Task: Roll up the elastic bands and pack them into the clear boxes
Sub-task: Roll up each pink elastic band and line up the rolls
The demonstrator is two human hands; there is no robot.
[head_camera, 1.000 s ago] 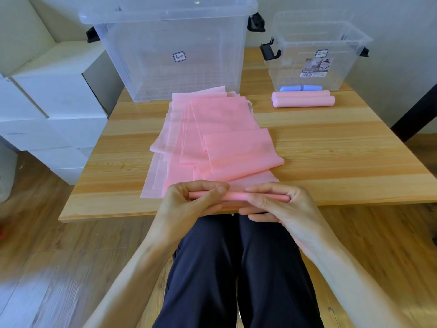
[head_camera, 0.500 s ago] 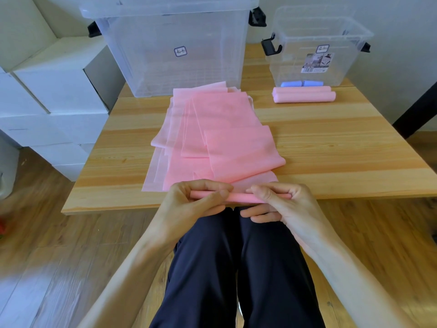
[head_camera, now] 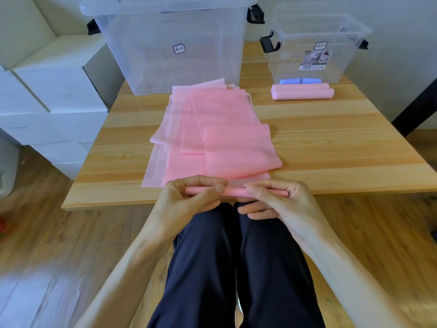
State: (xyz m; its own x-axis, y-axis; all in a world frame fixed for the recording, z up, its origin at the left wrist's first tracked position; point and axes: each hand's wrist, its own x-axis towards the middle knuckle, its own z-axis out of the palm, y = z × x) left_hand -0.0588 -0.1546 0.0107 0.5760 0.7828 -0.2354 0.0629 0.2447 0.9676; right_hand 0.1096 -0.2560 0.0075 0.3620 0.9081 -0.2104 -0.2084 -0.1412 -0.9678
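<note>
A long pink elastic band lies folded back and forth on the wooden table. Its near end is wound into a thin roll at the table's front edge. My left hand pinches the roll's left part, and my right hand pinches its right part. Two finished pink rolls lie at the back right, in front of the small clear box, which holds blue rolls. The large clear box stands at the back centre.
White cartons are stacked left of the table. My dark-trousered legs sit under the front edge. A dark post leans at the far right. Wooden floor surrounds the table.
Both hands stay on the thin roll at the front edge, with fingers shifting slightly around it. The view has tilted a little.
</note>
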